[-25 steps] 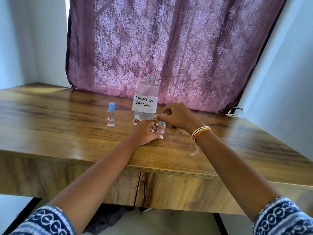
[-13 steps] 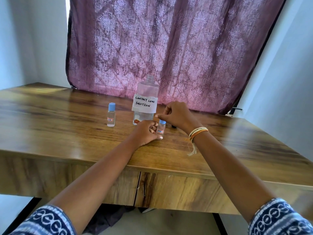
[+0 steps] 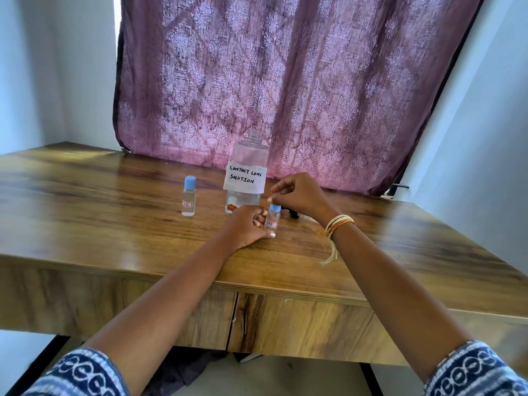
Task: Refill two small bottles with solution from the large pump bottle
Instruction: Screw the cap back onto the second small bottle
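A large clear bottle (image 3: 248, 178) labelled "CONTACT LENS SOLUTION" stands uncapped, its neck bare, at the middle back of the wooden table (image 3: 85, 224). To its left a small bottle with a blue cap (image 3: 189, 200) stands alone. A second small bottle with a blue cap (image 3: 273, 220) stands in front of the large one, with my left hand (image 3: 248, 227) wrapped around its body. My right hand (image 3: 300, 195) hovers just above and right of that cap, thumb and forefinger slightly apart and off it.
A small black object (image 3: 292, 214) lies on the table behind my right wrist, partly hidden. A purple patterned curtain (image 3: 285, 81) hangs behind the table. The table's front edge runs below my forearms, with dark cloth on the floor beneath.
My right hand's fingers were on the cap of the held small bottle; they have lifted off it, and the blue cap now shows. My left hand kept its hold.
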The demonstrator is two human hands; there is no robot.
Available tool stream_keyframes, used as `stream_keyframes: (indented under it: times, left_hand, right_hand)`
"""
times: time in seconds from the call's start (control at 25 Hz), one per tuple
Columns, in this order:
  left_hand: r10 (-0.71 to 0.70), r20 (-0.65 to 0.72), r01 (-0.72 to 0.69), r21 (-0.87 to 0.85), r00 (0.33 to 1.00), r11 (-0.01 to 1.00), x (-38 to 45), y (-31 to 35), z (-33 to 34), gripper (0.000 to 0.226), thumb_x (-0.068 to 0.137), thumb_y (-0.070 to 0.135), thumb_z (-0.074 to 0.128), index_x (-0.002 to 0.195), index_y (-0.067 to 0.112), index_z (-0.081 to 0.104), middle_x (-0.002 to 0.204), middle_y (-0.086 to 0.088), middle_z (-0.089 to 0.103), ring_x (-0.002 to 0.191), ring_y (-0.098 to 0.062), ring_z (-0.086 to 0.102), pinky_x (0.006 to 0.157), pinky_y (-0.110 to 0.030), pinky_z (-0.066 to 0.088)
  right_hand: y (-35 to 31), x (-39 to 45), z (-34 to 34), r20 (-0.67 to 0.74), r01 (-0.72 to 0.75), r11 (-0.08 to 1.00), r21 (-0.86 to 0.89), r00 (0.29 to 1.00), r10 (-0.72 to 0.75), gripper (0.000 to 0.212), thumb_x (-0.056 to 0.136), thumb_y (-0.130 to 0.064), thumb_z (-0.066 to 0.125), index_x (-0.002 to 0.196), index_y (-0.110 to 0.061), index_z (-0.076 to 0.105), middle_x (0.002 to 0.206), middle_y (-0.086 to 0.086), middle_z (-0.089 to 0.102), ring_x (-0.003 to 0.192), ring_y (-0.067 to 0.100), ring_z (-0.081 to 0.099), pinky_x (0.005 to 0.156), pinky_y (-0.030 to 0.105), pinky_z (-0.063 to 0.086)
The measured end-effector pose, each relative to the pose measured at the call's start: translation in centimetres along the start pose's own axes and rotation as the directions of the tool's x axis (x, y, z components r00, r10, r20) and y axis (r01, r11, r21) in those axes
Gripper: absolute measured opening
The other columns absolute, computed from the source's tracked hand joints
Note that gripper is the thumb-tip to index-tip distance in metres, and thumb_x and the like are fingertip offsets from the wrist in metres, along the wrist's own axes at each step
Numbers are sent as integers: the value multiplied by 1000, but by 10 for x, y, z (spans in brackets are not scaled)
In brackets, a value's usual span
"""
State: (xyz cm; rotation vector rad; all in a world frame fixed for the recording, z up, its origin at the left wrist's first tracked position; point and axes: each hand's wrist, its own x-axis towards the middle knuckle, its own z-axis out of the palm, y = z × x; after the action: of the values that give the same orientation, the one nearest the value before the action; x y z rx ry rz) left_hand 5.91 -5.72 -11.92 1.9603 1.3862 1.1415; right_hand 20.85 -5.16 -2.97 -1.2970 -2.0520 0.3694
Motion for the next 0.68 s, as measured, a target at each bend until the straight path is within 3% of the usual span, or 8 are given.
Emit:
stream_keyframes:
  times: [0.12, 0.2, 0.28, 0.4, 0.56, 0.68]
  left_hand:
    - [1, 8, -1, 4, 1000, 1000, -1, 2, -1, 40, 66, 17, 86, 101, 15, 66, 85, 5, 67, 76, -9, 59, 68, -17, 45]
    - [-4, 11, 3, 17, 1000, 1000, -1, 3, -1, 42, 66, 18, 85, 103, 14, 67, 85, 6, 66, 76, -7, 59, 67, -12, 43]
    - [-4, 9, 4, 19, 1000, 1000, -1, 2, -1, 43, 66, 18, 86, 104, 13, 67, 88, 3, 69, 79, -11, 63, 69, -15, 45]
    - [-7, 8, 6, 22, 1000, 1000, 0, 0, -1, 44, 65, 19, 86, 104, 12, 67, 93, -1, 70, 82, -14, 64, 74, -22, 48]
    - [-1, 9, 1, 29, 1000, 1000, 0, 0, -1, 41, 65, 19, 86, 100, 13, 65, 91, -2, 70, 76, -11, 60, 69, -18, 47]
    - [1, 5, -1, 2, 1000, 1000, -2, 1, -1, 44, 66, 16, 86, 105, 10, 67, 95, -9, 71, 77, -16, 62, 78, -30, 52]
  right_hand:
    - [3, -1, 6, -72, -13, 1000, -28, 997, 11, 29, 73, -27, 83, 84, -3, 72, 68, 4, 69, 58, 7, 59, 56, 19, 48]
    - [2, -1, 5, -33, -22, 1000, 19, 999, 23, 31, 75, -26, 81, 92, -2, 72, 82, 13, 73, 72, 15, 67, 70, 30, 55]
    - [0, -1, 1, 46, -61, 989, 135, 997, 56, 28, 79, -9, 75, 104, 1, 70, 99, 17, 73, 92, 24, 70, 86, 37, 58]
    - [3, -1, -6, 102, -93, 973, 209, 992, 73, 25, 80, 7, 67, 104, 6, 70, 101, 17, 72, 87, 19, 68, 79, 27, 58]
    - [6, -2, 3, 27, -53, 986, 158, 998, 50, 16, 74, -7, 80, 90, -5, 75, 84, 5, 74, 76, 13, 69, 71, 21, 55]
    - [9, -1, 9, 25, -43, 981, 191, 999, 39, 25, 75, -9, 80, 98, -5, 74, 90, 7, 75, 78, 10, 69, 68, 14, 54]
